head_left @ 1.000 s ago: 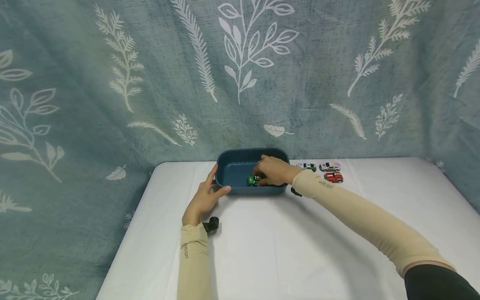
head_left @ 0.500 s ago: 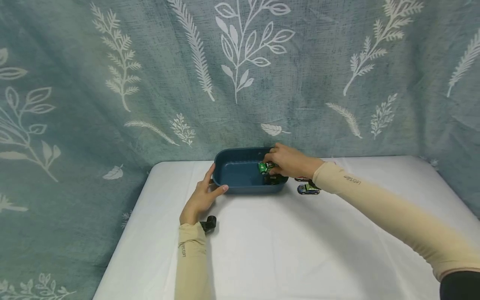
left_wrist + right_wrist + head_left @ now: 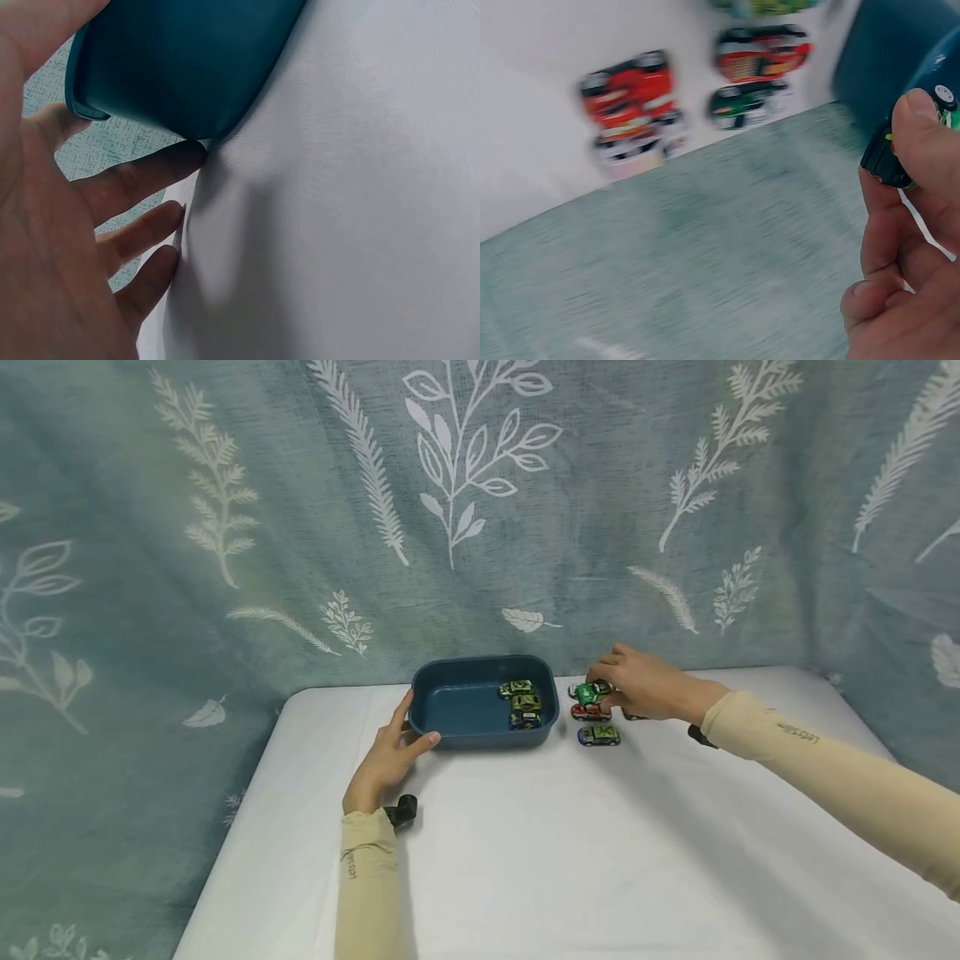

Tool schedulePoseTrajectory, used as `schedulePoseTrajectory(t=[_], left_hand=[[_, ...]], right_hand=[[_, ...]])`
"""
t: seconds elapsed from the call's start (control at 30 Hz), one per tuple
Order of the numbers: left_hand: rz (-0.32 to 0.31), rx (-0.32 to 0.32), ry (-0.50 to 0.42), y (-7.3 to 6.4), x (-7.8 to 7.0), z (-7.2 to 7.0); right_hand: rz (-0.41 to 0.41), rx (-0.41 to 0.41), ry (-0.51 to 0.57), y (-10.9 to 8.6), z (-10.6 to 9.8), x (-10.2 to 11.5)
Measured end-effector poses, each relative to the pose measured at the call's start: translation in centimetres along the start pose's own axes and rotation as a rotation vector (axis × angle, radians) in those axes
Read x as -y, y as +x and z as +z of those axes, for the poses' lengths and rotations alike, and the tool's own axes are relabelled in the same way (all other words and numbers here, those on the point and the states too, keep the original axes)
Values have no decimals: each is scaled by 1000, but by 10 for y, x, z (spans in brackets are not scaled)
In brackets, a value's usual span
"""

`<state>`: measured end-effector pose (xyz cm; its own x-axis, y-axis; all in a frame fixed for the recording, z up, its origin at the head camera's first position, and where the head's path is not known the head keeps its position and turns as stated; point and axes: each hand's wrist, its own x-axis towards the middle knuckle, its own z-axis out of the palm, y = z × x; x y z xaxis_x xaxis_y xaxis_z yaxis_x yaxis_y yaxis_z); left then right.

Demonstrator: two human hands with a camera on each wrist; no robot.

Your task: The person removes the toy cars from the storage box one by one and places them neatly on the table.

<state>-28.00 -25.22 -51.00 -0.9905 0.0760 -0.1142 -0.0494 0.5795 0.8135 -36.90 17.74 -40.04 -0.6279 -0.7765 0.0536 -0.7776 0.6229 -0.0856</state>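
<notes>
Above the right-hand group of parked cars, my right hand (image 3: 652, 685) pinches a green toy car (image 3: 588, 693) between thumb and fingers. In the right wrist view the car's dark end and a white-hubbed wheel show beside the thumb. My left hand (image 3: 382, 764) rests against the left end of a dark blue bin (image 3: 480, 741), thumb at the front wall and the other fingers along the side. The left wrist view shows those fingers spread, some touching the bin (image 3: 180, 67). Three toy cars, among them a yellow-green one (image 3: 526, 702), sit in the bin's right part.
Right of the bin stand a red toy car (image 3: 591, 712), a blue-green toy car (image 3: 598, 736) and others partly hidden by my hand. The right wrist view shows another red car (image 3: 634, 94). A leaf-patterned curtain (image 3: 300, 527) hangs behind the white table (image 3: 525, 843).
My right hand has lifted the green toy car out of the bin and carried it right, over the cars on the table. The left hand has stayed at the bin.
</notes>
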Motion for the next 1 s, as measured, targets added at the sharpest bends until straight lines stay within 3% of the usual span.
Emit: schedulePoseTrajectory(t=[0.2, 0.5, 1.0], left_hand=[[7, -3, 4, -1, 1, -3], [21, -2, 0, -1, 3, -1], [10, -1, -4, 1, 3, -1]], right_hand=[[64, 8, -30, -30, -1, -17], [52, -18, -101, -59, 6, -33], [75, -51, -83, -81, 58, -47]])
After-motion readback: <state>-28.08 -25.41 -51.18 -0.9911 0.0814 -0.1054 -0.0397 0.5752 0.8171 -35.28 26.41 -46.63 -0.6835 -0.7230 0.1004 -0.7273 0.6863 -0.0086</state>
